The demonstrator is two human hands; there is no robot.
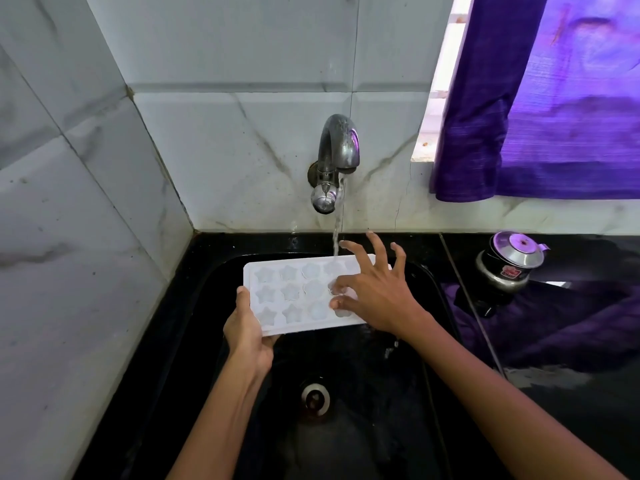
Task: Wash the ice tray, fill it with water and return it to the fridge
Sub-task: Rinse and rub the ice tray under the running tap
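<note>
A white ice tray point(294, 292) with star and round moulds is held level over the black sink point(346, 410), under the metal tap point(337, 157). Water runs from the tap onto the tray's far right moulds. My left hand point(247, 332) grips the tray's near left corner, thumb on top. My right hand point(375, 296) lies over the tray's right end with fingers spread. Its thumb and one finger press into the right moulds.
The sink drain point(315, 399) lies below the tray. A small metal pressure cooker point(509, 263) stands on the black counter at the right. A purple curtain point(540, 98) hangs over the window above it. Tiled walls close the left and back.
</note>
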